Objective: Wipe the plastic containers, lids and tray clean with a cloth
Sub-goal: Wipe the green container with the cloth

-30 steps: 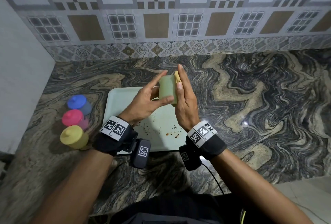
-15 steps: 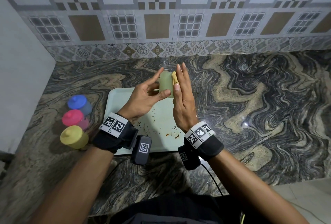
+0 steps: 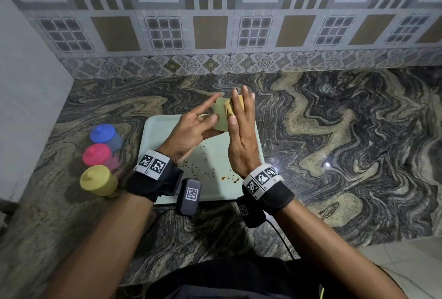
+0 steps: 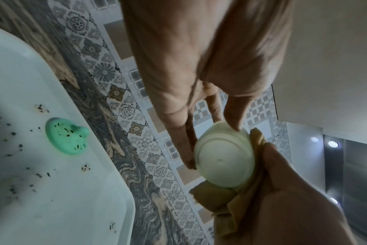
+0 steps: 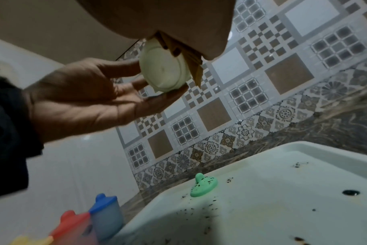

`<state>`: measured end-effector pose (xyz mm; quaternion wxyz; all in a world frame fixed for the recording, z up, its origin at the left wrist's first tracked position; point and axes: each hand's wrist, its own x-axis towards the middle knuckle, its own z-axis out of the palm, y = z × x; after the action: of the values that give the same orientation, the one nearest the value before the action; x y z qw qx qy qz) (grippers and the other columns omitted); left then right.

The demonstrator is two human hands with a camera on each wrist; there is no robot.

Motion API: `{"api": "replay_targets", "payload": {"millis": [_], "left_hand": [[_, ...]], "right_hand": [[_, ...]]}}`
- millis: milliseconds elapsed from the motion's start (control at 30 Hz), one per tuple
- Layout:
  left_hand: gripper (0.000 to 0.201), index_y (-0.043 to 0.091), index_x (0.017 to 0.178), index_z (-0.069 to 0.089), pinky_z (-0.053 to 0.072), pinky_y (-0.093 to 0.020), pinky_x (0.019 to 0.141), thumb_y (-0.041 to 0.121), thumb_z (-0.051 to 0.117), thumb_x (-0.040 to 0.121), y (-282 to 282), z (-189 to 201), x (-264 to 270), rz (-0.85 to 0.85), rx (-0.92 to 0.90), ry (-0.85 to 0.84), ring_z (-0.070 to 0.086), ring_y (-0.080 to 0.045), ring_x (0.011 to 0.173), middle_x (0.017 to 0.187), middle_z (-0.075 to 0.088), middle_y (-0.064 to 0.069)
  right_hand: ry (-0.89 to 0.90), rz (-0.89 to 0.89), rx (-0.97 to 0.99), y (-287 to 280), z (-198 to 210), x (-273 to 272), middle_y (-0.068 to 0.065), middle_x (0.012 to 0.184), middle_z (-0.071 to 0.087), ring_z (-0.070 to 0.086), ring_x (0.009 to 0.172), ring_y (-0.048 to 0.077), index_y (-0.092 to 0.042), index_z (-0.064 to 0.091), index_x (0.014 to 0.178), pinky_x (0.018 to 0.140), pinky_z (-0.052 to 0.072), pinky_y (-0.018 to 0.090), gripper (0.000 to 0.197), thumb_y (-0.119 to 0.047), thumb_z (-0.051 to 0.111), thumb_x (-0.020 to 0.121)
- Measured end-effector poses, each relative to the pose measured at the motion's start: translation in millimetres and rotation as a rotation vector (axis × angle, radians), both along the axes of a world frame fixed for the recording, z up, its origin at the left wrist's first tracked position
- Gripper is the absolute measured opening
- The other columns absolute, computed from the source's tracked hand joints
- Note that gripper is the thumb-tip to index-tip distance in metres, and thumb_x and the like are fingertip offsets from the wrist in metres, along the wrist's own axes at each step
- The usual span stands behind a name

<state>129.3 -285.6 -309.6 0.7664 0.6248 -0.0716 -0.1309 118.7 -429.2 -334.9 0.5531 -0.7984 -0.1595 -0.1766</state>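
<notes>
At frame centre, the left hand [image 3: 191, 131] is holding the pale green container [image 4: 224, 159] while the flat right hand [image 3: 241, 141] is pressing the tan cloth [image 4: 226, 213] on it.

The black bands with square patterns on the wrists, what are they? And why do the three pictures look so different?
No machine here: a person is cleaning and wears three cameras. The black bands strap one camera to each wrist; a third sits on the head. The big picture looks down from the head; the other two look along each hand from below.

The left hand holds a pale green container by its fingertips. The right hand presses a tan cloth against it, wiping.

Below lies a pale tray with dark crumbs and a green lid, also speckled. Beside the tray, on the swirly stone counter, stand three containers with lids on: blue, pink and yellow.
</notes>
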Motion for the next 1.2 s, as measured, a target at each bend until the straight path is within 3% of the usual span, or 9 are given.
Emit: {"api": "replay_targets", "payload": {"millis": [200,333,433,533,700,833,967,1067,1200], "left_hand": [[0.068,0.016,0.143,0.040,0.050,-0.034,0.098,0.011,0.067,0.081,-6,5,-3,0.029,-0.001,0.000,0.062,-0.022,0.115,0.122,0.067,-0.010],[0.066,0.019,0.147,0.034,0.045,-0.036,0.105,0.003,0.061,0.089,-5,8,-2,-0.054,-0.091,0.055,0.057,-0.023,0.119,0.128,0.062,-0.011],[0.070,0.020,0.151,0.026,0.043,-0.026,0.103,0.010,0.057,0.089,-6,12,0,-0.089,0.030,0.005,0.051,-0.010,0.128,0.137,0.056,0.005],[0.068,0.025,0.152,0.023,0.047,-0.025,0.099,0.005,0.052,0.093,-4,17,2,-0.070,-0.018,0.019,0.053,-0.014,0.125,0.140,0.054,-0.004],[0.073,0.027,0.146,0.039,0.053,-0.032,0.091,0.023,0.075,0.083,-13,24,3,0.055,0.093,-0.090,0.059,-0.020,0.120,0.133,0.059,-0.008],[0.072,0.027,0.149,0.032,0.043,-0.039,0.107,0.015,0.064,0.086,-8,25,7,-0.024,-0.001,0.006,0.055,-0.027,0.125,0.134,0.057,-0.018],[0.066,0.023,0.145,0.042,0.038,-0.033,0.111,0.034,0.068,0.086,-12,33,7,-0.016,0.198,-0.071,0.054,-0.012,0.126,0.131,0.061,0.007],[0.069,0.015,0.149,0.033,0.048,-0.024,0.097,0.018,0.068,0.089,-11,33,8,0.049,0.187,-0.087,0.059,-0.011,0.119,0.125,0.065,0.001],[0.052,0.025,0.144,0.043,0.043,-0.037,0.105,0.026,0.058,0.094,-9,33,6,-0.027,0.144,0.005,0.058,-0.016,0.122,0.130,0.063,0.002]], "right_hand": [[0.002,0.026,0.077,1,6,-3,0.005,0.163,0.014,0.005,0.152,0.015,-0.012,0.026,0.153,0.124,0.010,0.038,0.048,-0.015,0.028,0.106],[0.060,0.029,0.278,0,12,0,-0.004,0.162,0.021,0.017,0.150,0.020,-0.025,0.024,0.154,0.117,0.023,0.061,0.048,-0.031,0.026,0.106],[-0.017,-0.005,0.221,0,16,-4,0.009,0.163,0.015,0.012,0.151,0.017,-0.009,0.024,0.152,0.123,0.016,0.041,0.047,-0.012,0.027,0.105],[-0.024,-0.002,0.183,-1,18,-5,0.011,0.163,0.014,0.009,0.151,0.013,-0.007,0.024,0.152,0.122,0.012,0.025,0.047,-0.006,0.028,0.105],[-0.008,0.000,0.260,3,26,-4,0.008,0.162,0.019,0.013,0.151,0.012,-0.008,0.024,0.152,0.124,0.015,0.036,0.047,-0.010,0.027,0.105],[0.086,0.008,0.452,-2,31,2,0.001,0.160,0.025,0.027,0.147,0.016,-0.010,0.024,0.153,0.118,0.025,0.053,0.047,-0.018,0.025,0.107],[0.044,0.044,0.414,0,31,0,0.000,0.161,0.021,0.021,0.149,0.012,-0.011,0.023,0.153,0.121,0.022,0.047,0.048,-0.019,0.026,0.105],[0.048,0.016,0.420,0,31,1,-0.005,0.158,0.024,0.022,0.148,0.013,-0.012,0.025,0.152,0.121,0.022,0.049,0.048,-0.020,0.026,0.105],[0.116,0.014,0.492,-2,35,2,-0.002,0.159,0.028,0.034,0.143,0.014,-0.012,0.026,0.153,0.116,0.031,0.051,0.049,-0.023,0.027,0.106]]}}
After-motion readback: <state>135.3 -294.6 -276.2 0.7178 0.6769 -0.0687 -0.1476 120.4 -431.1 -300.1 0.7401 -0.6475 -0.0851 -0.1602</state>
